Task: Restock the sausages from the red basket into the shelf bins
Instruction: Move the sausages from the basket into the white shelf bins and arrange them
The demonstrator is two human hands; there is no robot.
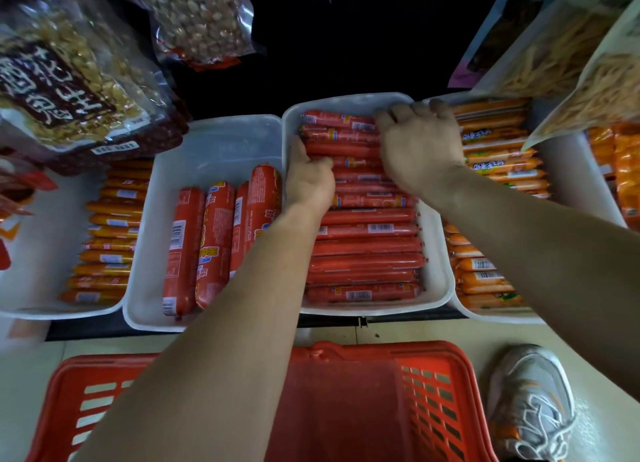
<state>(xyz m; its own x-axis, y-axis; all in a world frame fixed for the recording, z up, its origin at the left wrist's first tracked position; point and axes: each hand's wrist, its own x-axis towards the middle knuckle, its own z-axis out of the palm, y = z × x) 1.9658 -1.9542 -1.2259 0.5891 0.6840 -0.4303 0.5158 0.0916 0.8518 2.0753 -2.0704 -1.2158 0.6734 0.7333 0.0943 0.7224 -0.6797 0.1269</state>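
Along the shelf edge sit four white plastic bins side by side, their rims touching or nearly so. Both hands are down in the second bin from the right (437, 281), which is packed almost wall to wall with slim red sausages (367, 247) stacked in a column, each lying crosswise with its long axis running left to right. The left hand (309, 177) rests against the bin's left wall, fingers curled onto the sausage ends; the right hand (420, 146) lies palm down over the far right of the stack, fingers spread and pressing on the top sausages near the back rim. Neither hand is closed around one; whether any sausage is pinched beneath them I cannot tell.

Free room in this bin is only a narrow strip along the back wall. The neighbouring bin to the left (214, 143) holds thick red sausages (221, 240) lying front to back, with its far half bare. Orange sausages (110, 233) fill the leftmost bin, and orange packs (498, 157) the rightmost.

Below the shelf the red basket (429, 392) stands on the pale floor, beside a grey sneaker (530, 402). Bags of peanuts (69, 81) overhang the left bins.
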